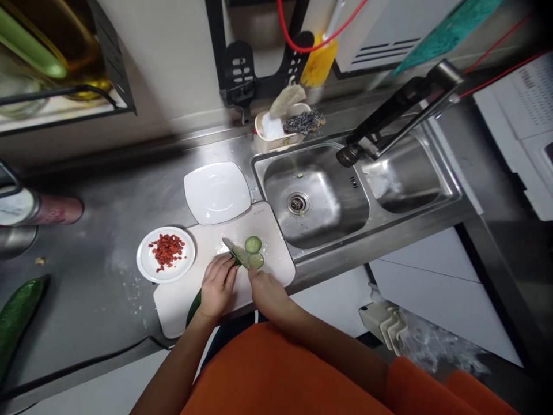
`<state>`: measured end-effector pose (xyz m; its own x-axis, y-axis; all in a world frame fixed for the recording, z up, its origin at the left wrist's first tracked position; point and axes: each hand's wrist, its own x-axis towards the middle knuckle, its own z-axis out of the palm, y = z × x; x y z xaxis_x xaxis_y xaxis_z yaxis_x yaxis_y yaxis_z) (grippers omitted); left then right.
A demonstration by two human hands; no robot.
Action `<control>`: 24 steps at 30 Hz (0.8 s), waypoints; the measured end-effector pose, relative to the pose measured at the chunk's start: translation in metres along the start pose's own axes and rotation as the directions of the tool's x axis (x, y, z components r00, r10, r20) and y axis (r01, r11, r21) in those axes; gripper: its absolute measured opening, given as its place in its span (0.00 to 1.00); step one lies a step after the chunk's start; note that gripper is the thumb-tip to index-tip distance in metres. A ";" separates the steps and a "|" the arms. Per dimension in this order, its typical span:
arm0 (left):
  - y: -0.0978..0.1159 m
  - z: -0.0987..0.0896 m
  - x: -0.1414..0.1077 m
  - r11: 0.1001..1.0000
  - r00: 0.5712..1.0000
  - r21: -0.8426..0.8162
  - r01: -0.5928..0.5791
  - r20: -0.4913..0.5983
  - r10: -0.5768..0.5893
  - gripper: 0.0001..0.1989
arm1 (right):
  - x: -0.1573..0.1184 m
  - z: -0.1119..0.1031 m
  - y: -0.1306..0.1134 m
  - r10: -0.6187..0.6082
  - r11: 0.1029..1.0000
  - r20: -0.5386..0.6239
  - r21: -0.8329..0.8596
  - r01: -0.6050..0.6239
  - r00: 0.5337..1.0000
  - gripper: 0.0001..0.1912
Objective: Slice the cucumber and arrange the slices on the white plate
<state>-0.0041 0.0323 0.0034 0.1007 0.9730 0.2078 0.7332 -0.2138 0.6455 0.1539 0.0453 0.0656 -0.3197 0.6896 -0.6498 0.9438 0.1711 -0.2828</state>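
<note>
A dark green cucumber [194, 308] lies on the white cutting board [276, 242], partly hidden under my left hand [218, 283]. The left fingers are curled over it near its cut end. My right hand [268, 293] is wrapped round the handle of a knife [237, 251], whose blade is against the cucumber's cut end; the handle itself is hidden in the fist. Two pale green cucumber slices [253, 244] lie just beyond the blade on the board. Left of the board, a white plate [144, 256] holds small red dried berries [167, 251].
A white square dish [216, 193] stands behind the board. To the right are a steel sink [319, 213] and a black faucet [363, 138]. A sponge holder [280, 141] sits behind the sink. Another cucumber [19, 311] and a can [56, 208] are at the left.
</note>
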 end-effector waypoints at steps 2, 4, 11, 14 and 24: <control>0.000 0.000 0.000 1.000 1.000 -0.004 0.000 0.003 0.000 0.10 | 0.002 0.004 0.001 -0.001 1.000 -0.002 0.030 0.001 1.000 0.22; 0.000 0.000 0.000 1.000 1.000 0.000 0.001 0.001 -0.001 0.10 | 0.004 0.006 0.002 0.001 0.998 -0.004 0.057 -0.001 1.000 0.23; 0.001 0.000 0.001 1.000 1.000 -0.002 -0.004 -0.017 0.004 0.10 | 0.007 -0.007 0.020 0.080 0.978 0.055 0.189 -0.089 0.995 0.17; 0.001 0.000 0.001 1.000 1.000 -0.002 -0.007 -0.021 0.007 0.10 | 0.005 -0.014 0.035 0.098 0.956 0.003 0.278 -0.095 0.995 0.14; 0.000 -0.002 0.002 1.000 1.000 -0.001 0.022 -0.007 -0.022 0.11 | -0.010 -0.023 0.045 0.124 0.984 -0.145 0.147 -0.102 0.982 0.09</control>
<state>-0.0056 0.0337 0.0054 0.0801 0.9768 0.1984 0.7343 -0.1924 0.6510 0.2013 0.0621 0.0758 -0.1850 0.8000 -0.5707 0.9489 -0.0056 -0.3154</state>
